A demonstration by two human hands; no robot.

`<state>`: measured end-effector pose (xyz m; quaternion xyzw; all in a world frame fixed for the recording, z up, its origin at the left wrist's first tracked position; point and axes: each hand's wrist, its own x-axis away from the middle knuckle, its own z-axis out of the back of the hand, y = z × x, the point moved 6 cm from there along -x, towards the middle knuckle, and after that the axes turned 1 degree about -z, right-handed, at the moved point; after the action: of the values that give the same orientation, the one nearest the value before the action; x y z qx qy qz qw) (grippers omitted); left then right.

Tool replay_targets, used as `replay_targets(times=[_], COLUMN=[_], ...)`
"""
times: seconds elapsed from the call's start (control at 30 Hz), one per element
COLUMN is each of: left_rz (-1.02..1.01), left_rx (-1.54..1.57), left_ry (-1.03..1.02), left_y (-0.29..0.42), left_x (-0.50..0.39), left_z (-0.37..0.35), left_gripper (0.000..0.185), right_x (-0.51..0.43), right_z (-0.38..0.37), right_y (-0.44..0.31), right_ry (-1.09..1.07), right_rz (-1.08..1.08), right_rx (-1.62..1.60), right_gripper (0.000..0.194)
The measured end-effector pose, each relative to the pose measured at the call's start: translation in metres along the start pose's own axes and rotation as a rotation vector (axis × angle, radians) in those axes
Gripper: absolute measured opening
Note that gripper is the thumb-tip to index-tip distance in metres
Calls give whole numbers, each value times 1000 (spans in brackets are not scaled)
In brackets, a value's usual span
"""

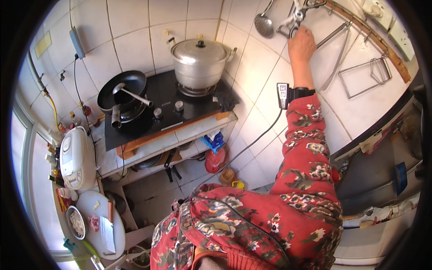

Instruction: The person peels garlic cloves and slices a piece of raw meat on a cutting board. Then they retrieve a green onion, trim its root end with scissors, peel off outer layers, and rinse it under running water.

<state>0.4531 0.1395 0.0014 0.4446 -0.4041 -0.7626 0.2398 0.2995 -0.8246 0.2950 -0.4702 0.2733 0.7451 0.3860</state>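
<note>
My right hand point(301, 42) is raised to the tiled wall, its fingers at the dark handles of a scissors-like metal tool point(294, 28) among the hanging utensils. Whether the fingers are closed on it cannot be told. A slotted ladle point(264, 25) hangs just left of the hand, and metal tongs point(332, 35) hang to its right. Farther right is a wire rack point(365, 78). My left hand is out of view. On the black gas hob point(165, 116) stand a wok point(130, 81), with a ladle point(133, 95) lying across it, and a lidded aluminium pot point(199, 65).
A white rice cooker point(78, 158) stands at the left by several bottles. Below it a cleaver point(108, 233), a piece of raw meat point(94, 223) and a bowl of pale food point(77, 222) are on or beside a round cutting board point(118, 221). A cable point(253, 143) runs from my right wrist.
</note>
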Motion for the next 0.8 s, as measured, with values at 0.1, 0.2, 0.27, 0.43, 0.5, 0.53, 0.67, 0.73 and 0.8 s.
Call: replay_targets(times=[0.1, 0.2, 0.27, 0.43, 0.5, 0.53, 0.67, 0.73, 0.8], left_rz=[-41, -71, -85, -115, -116, -115, -52, 36, -180], left_rx=[-40, -61, -70, -54, 112, 88, 286, 400, 556], left_ry=[1, 30, 68, 167, 220, 258, 333, 313, 357], left_y=[-4, -10, -14, -1, 16, 28, 73, 89, 114], left_x=[-9, -21, -29, -31, -18, -6, 28, 30, 23], left_z=[20, 57, 94, 192, 211, 219, 249, 270, 307], left_gripper=[35, 36, 38, 40, 41, 42, 12, 9, 7], right_x=[-1, 29, 69, 161, 195, 211, 271, 295, 352], right_z=[8, -9, 3, 71, 92, 102, 140, 196, 278], right_y=[-28, -82, -136, -252, -292, -309, -362, -387, -420], right_ry=[-35, -468, -843, -1044, -1086, -1149, -1826, -2025, -2459], right_rz=[3, -182, -197, -93, -36, -23, -303, -368, -178], right_rx=[-558, -1609, -2031, -1978, -2090, -2197, -2470, -2743, -2451], right_gripper=[18, 19, 20, 21, 20, 19, 14, 18, 21])
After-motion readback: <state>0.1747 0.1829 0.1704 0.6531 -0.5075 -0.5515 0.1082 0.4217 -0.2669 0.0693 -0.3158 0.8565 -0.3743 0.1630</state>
